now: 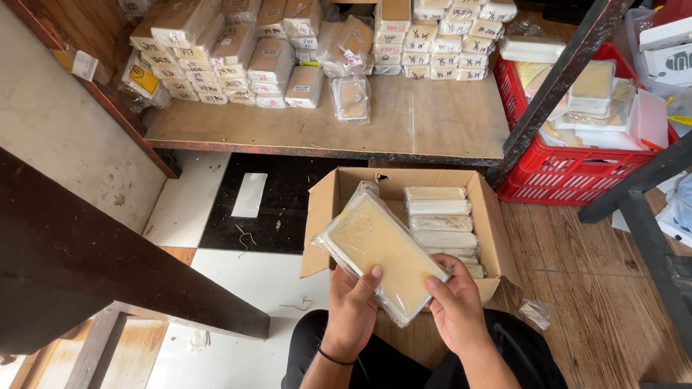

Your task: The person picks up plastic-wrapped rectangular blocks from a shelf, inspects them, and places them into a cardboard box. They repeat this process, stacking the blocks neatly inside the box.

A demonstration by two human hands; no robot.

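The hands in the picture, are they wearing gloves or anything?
No gloves. Both the left hand and the right hand are bare, and no sleeves show on the forearms. A thin dark band circles the left wrist. No rings or watch can be seen.

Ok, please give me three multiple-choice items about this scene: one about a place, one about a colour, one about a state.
1. Where is the open brown cardboard box?
A. on the wooden shelf
B. on the floor below the wooden shelf
C. inside the crate

2. What colour is the plastic crate at the right?
A. red
B. blue
C. green

3. How is the flat cream packet in clear plastic wrap held?
A. by the left hand alone
B. by nobody
C. by both hands, left hand and right hand

Answers: 1 B, it stands on the floor before the shelf. 2 A, its lattice walls are red. 3 C, both thumbs press its near end.
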